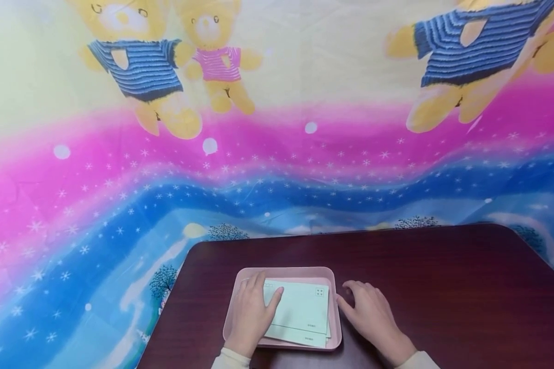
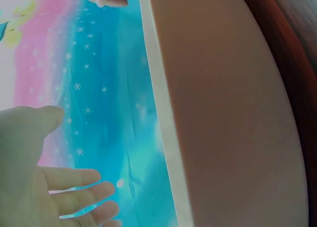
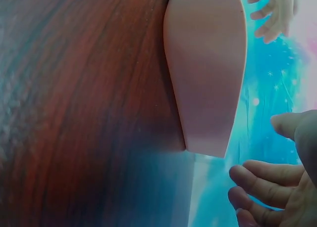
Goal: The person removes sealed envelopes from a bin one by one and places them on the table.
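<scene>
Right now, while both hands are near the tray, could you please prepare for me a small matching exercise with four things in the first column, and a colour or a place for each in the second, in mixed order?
Things:
1. tray
2. envelopes
3. left hand
4. right hand

Colour or place:
A. over the tray's left part, as the head view shows it
B. pale green
C. beside the tray, at its right
D. pink

Right pairs: 1-D, 2-B, 3-A, 4-C
</scene>
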`<move>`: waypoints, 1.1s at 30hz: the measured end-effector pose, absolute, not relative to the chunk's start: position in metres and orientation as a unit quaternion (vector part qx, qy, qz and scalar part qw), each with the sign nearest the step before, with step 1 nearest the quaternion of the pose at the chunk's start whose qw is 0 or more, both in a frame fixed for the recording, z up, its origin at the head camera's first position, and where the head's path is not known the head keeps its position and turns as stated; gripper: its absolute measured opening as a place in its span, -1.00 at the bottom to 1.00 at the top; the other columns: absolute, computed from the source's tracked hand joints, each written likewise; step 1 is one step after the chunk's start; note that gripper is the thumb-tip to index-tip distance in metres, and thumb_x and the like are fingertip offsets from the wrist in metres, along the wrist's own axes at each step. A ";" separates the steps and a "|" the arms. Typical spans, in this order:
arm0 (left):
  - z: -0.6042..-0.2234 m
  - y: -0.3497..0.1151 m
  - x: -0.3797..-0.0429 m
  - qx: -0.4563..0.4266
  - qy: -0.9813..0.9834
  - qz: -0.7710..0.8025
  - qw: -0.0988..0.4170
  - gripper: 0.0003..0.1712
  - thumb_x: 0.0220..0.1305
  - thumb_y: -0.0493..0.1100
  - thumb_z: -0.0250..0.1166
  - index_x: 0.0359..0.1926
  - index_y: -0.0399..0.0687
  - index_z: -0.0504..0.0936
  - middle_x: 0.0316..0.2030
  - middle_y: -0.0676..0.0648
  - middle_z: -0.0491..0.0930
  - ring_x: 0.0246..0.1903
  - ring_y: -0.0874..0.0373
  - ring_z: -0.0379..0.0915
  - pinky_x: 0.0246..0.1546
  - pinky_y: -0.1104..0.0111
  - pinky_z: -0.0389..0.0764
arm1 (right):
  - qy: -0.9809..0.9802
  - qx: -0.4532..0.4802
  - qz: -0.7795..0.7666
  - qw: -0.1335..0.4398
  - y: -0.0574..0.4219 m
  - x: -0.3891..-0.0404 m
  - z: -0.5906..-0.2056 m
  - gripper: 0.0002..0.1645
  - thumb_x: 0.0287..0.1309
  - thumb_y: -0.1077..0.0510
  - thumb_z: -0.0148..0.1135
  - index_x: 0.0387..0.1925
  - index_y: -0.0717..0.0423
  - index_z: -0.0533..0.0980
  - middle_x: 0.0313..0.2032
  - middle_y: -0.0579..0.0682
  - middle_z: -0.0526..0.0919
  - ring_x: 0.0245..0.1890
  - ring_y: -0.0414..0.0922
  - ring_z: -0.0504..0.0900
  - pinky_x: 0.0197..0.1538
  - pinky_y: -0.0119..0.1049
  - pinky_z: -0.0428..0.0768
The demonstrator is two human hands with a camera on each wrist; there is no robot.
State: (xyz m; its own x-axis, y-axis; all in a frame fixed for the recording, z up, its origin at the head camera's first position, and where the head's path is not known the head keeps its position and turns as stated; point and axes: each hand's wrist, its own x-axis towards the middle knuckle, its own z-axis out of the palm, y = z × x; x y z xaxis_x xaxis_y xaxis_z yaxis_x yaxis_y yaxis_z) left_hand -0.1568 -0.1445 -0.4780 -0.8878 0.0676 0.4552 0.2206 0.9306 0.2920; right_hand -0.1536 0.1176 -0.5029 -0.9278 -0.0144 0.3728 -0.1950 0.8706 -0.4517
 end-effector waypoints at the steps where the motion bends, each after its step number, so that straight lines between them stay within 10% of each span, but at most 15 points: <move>1: -0.478 -0.147 -0.157 -0.071 -0.958 -0.168 0.222 -0.35 0.30 0.20 0.33 0.19 -0.18 0.60 0.11 -0.15 0.66 0.15 -0.10 0.55 0.15 0.04 0.56 | -0.950 0.054 0.248 0.183 0.118 -0.154 -0.503 -0.66 0.03 -0.01 0.49 -0.23 0.13 0.69 -0.41 -0.02 0.72 -0.41 -0.07 0.61 -0.29 -0.10 0.54; 18: -0.483 -0.183 -0.162 0.005 -0.970 -0.140 0.201 -0.46 0.36 0.03 0.32 0.16 -0.30 0.63 0.03 -0.29 0.64 0.02 -0.21 0.56 -0.08 -0.04 0.62 | -0.960 0.050 0.227 0.156 0.109 -0.157 -0.510 -0.86 0.03 0.10 0.43 -0.43 0.06 0.62 -0.62 -0.16 0.51 -0.59 -0.22 0.42 -0.42 -0.21 0.42; 33: -0.494 -0.205 -0.161 0.038 -0.983 -0.087 0.155 -0.58 0.27 -0.12 0.39 0.00 -0.39 0.67 -0.19 -0.32 0.64 -0.19 -0.21 0.58 -0.28 -0.03 0.61 | -0.961 0.056 0.233 0.140 0.104 -0.155 -0.514 -0.66 0.06 0.18 0.39 -0.67 -0.10 0.43 -0.73 -0.24 0.35 -0.67 -0.25 0.29 -0.52 -0.30 0.28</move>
